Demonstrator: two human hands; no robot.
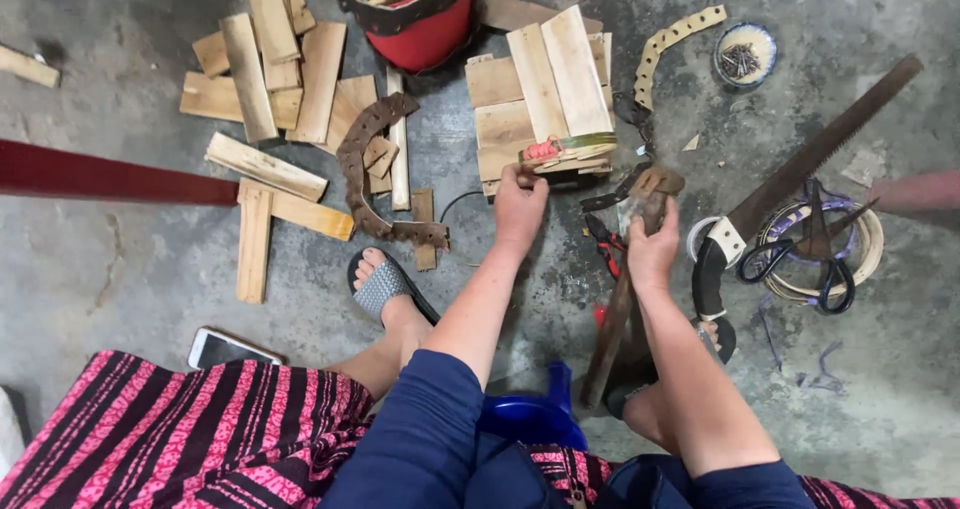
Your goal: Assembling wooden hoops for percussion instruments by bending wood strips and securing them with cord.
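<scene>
Head view, looking straight down. Left hand (pixel 519 207) closed around the near edge of a wooden box (pixel 540 104) of pale slats, pinching a thin green-and-red strip (pixel 565 149) against its rim. Right hand (pixel 651 249) wrapped around a rough wooden stick (pixel 615 314), long axis running from the knees up toward the box. Box just ahead of both hands, left hand touching, right hand a little apart, to the right. Red-handled pliers (pixel 603 244) between the hands. Further out: handsaw (pixel 800 174), scissors (pixel 795 259) on a coiled band, bowl of nails (pixel 745 56), scattered planks (pixel 270 59), punched leather strap (pixel 365 169), phone (pixel 228 349) by the sandalled foot (pixel 385 287).
</scene>
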